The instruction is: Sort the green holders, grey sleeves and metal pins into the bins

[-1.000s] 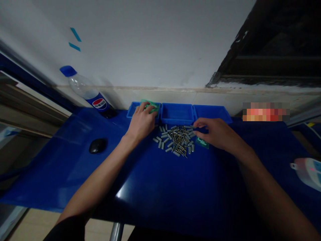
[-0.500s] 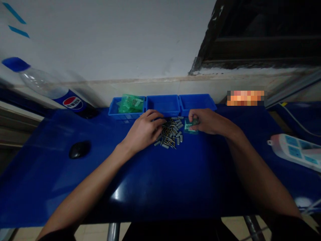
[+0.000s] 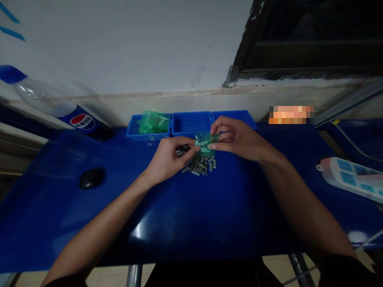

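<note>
My right hand (image 3: 236, 137) pinches a small green plastic bag (image 3: 205, 142) and holds it up just above a pile of small grey cylinders and thin metal pins (image 3: 200, 164) on the blue table (image 3: 191, 207). My left hand (image 3: 167, 157) is closed, its fingertips meeting the bag's left edge over the pile; a small dark piece shows at its fingers. Behind the hands stand three blue trays in a row: the left tray (image 3: 133, 129) holds a heap of green bags (image 3: 153, 122), the middle tray (image 3: 190, 121) and the right tray (image 3: 239, 115) show no contents.
A Pepsi bottle (image 3: 60, 107) lies tilted against the wall at the back left. A black mouse (image 3: 91, 178) sits on the left of the table. A white power strip (image 3: 350, 175) lies at the right edge. A white wall runs behind the trays.
My right hand has lifted the green bag off the table and moved it left over the pile. My left hand left the bag tray earlier and now touches the bag.
</note>
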The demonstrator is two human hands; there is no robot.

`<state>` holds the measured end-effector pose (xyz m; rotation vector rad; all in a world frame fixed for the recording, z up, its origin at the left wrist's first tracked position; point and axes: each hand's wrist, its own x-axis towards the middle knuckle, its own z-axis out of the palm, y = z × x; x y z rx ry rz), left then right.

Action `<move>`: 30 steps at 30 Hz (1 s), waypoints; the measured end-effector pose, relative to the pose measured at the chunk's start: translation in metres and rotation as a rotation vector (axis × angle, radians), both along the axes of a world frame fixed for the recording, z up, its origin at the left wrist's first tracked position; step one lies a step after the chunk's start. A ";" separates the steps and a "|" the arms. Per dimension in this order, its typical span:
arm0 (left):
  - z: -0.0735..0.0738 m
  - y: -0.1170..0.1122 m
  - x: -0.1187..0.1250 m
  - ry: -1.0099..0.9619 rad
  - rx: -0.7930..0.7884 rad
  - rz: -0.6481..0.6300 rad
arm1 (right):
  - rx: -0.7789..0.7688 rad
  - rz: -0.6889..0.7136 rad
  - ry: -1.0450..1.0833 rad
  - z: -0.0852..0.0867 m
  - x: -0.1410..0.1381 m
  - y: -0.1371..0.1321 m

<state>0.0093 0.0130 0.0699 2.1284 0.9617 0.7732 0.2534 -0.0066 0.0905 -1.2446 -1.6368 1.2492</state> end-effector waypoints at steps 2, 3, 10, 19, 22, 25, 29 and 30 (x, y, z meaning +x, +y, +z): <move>0.003 0.005 -0.006 0.008 0.032 0.054 | -0.006 -0.065 0.068 -0.006 -0.006 0.003; 0.005 0.008 -0.010 0.027 0.091 0.106 | -0.005 -0.093 0.094 -0.009 -0.010 0.004; 0.003 0.046 -0.061 0.375 0.550 0.498 | -0.082 -0.096 0.104 -0.019 -0.024 0.007; -0.009 0.059 -0.062 0.574 0.608 0.312 | -0.091 -0.055 0.072 -0.017 -0.029 0.007; -0.009 0.059 -0.058 0.597 0.593 0.166 | -0.076 -0.044 0.039 -0.021 -0.028 0.009; -0.010 0.059 -0.058 0.653 0.560 0.117 | 0.004 -0.074 -0.031 -0.028 -0.024 0.011; -0.006 0.056 -0.056 0.653 0.562 0.109 | 0.113 -0.078 -0.161 -0.037 -0.017 0.014; -0.005 0.054 -0.055 0.639 0.579 0.093 | 0.135 -0.073 -0.199 -0.039 -0.015 0.015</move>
